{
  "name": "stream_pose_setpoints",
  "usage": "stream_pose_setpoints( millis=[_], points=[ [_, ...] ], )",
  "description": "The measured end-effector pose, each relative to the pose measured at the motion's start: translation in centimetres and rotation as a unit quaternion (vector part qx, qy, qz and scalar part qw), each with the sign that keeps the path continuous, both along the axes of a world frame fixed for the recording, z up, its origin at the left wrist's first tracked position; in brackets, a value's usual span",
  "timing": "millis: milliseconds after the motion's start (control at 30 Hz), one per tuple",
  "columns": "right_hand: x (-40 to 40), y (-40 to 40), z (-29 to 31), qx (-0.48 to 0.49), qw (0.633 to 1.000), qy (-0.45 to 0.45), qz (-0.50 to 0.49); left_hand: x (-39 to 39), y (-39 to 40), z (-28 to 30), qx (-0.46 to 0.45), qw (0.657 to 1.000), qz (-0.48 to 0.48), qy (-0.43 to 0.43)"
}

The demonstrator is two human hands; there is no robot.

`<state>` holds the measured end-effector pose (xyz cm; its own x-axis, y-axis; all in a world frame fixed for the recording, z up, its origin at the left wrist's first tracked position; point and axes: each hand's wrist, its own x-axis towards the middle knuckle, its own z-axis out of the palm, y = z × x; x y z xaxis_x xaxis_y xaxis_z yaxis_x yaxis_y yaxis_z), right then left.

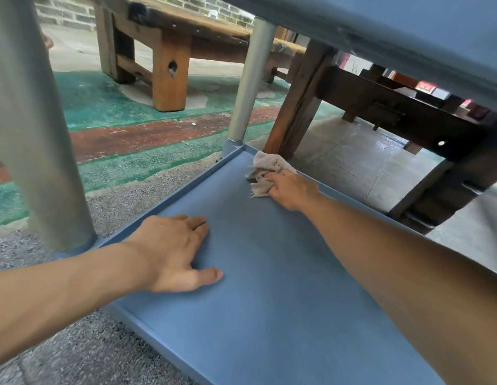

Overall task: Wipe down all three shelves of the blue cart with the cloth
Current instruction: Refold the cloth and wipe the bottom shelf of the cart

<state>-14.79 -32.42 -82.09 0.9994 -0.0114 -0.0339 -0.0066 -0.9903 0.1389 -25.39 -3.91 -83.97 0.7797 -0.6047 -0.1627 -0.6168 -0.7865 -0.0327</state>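
I look down at a low shelf of the blue cart (269, 287), a flat blue tray with a raised rim. My right hand (293, 190) reaches to its far corner and is shut on a crumpled beige cloth (265, 169), pressing it onto the shelf surface. My left hand (175, 251) lies flat on the shelf near its left rim, fingers spread and holding nothing. The underside of the shelf above (408, 31) fills the top right. Grey cart posts stand at the near left corner (39, 129) and the far corner (248, 84).
A wooden bench (169, 59) stands on the green and red painted floor beyond the cart. A dark wooden table frame (380, 112) sits close to the shelf's right side. Rough grey ground (75, 357) lies to the left.
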Motion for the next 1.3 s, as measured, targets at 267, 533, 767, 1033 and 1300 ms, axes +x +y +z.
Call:
stream_pose_setpoints(
  millis=[267, 533, 767, 1033, 1300],
  points=[
    [-6.2, -10.2, -1.6, -0.062, 0.994, -0.049, -0.078, 0.1, -2.6, 2.1, 0.060, 0.996, 0.026, -0.065],
    [-16.2, -21.2, -1.8, -0.107, 0.978, -0.039, -0.172, -0.2, -7.0, 1.4, 0.082, 0.992, 0.029, -0.086],
    [-24.9, -29.1, -2.5, -0.075, 0.936, -0.003, -0.345, -1.4, -8.6, -0.9, 0.086, 0.987, 0.016, -0.131],
    [-34.6, -34.5, -2.8, -0.117, 0.891, -0.009, -0.439, -0.7, -8.3, -3.1, 0.051, 0.984, -0.004, -0.169],
    [-40.0, -30.2, -3.9, -0.100, 0.911, -0.105, -0.386, -1.2, -8.1, -3.2, 0.071, 0.983, 0.005, -0.171]
  ],
)
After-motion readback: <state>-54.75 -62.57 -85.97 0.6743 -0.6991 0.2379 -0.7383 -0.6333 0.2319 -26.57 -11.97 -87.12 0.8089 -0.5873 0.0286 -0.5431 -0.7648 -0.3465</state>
